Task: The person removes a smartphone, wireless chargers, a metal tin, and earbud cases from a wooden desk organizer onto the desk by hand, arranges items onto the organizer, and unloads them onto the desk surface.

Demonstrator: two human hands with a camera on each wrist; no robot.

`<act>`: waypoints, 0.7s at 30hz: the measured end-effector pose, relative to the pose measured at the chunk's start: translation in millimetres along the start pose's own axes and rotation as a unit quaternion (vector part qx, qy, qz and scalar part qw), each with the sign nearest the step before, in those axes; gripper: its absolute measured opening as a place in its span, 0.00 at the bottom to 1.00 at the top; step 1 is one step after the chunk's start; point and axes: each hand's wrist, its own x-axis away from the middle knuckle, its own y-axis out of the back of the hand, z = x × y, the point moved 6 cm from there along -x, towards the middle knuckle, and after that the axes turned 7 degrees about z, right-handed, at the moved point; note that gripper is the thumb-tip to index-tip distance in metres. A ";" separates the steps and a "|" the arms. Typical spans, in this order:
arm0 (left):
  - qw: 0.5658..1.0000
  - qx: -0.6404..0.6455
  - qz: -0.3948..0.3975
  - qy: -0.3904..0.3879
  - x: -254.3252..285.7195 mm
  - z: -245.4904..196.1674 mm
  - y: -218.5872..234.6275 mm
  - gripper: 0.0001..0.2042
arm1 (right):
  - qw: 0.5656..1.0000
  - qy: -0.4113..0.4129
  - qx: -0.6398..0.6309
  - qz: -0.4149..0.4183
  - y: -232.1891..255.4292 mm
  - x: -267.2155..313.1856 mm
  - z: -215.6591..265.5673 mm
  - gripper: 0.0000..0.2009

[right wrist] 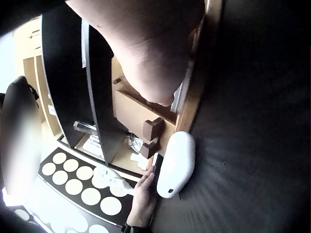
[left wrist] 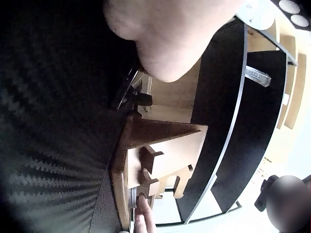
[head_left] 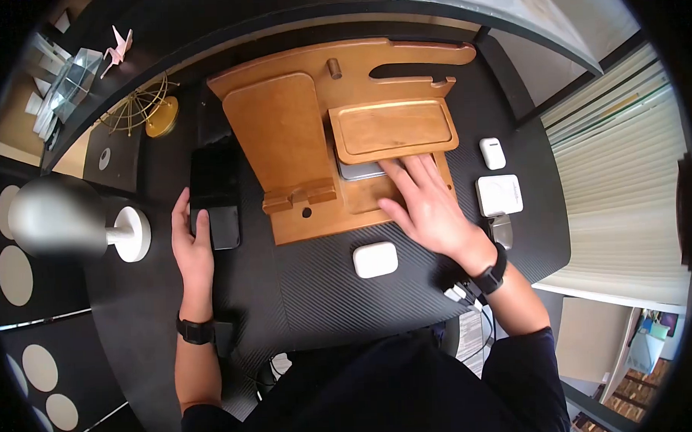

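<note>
A brown wooden desk organizer (head_left: 278, 134) stands on the black desk, with a slanted panel on its left and a raised tray (head_left: 392, 129) on its right. My right hand (head_left: 437, 216) reaches over the organizer's base, fingers extended to the tray's front edge and fingertips partly hidden beneath it. A flat silver-grey object (head_left: 362, 170) lies under the tray beside those fingers, mostly covered. To the left, my left hand (head_left: 192, 248) rests along the side of a flat black phone-like object (head_left: 224, 226), its thumb at the edge. A white earbud case (head_left: 375, 260) sits in front of the organizer.
A white lamp (head_left: 133, 233) stands at the left. On the right are a small white case (head_left: 492, 154), a white square box (head_left: 499, 195) and a cable with a pale plug (head_left: 457, 293). A black shelf (head_left: 309, 21) crosses behind the organizer.
</note>
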 end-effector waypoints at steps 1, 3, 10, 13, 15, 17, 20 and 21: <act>1.000 -0.020 0.000 -0.010 1.3 -2.0 -0.7 0.21 | 1.000 -0.005 0.000 0.009 -2.5 -1.4 -2.7 0.22; 0.998 -0.061 0.001 -0.032 2.7 -7.1 -2.0 0.21 | 1.000 -0.014 0.000 0.027 -7.2 -3.3 -7.7 0.24; 0.950 -0.308 -0.001 -0.042 11.0 -35.7 -14.9 0.22 | 0.995 -0.049 -0.079 0.038 -2.0 8.4 -22.6 0.18; 0.938 -0.346 0.013 -0.011 12.4 -40.4 -17.4 0.22 | 0.996 -0.027 -0.080 0.029 0.4 16.5 -23.4 0.19; 0.933 -0.359 0.013 -0.024 12.6 -41.7 -18.4 0.21 | 0.997 -0.015 -0.071 0.018 6.0 22.2 -21.5 0.21; 0.929 -0.368 0.014 -0.032 13.8 -42.9 -19.0 0.21 | 0.998 -0.015 -0.059 0.014 20.6 31.4 -12.3 0.23; 0.924 -0.379 0.018 -0.040 13.1 -45.7 -20.4 0.20 | 0.993 -0.034 -0.087 0.069 35.4 59.3 -11.2 0.24; 0.923 -0.383 0.018 -0.043 12.5 -45.2 -20.8 0.20 | 0.991 -0.033 -0.095 0.091 39.5 67.2 -11.1 0.24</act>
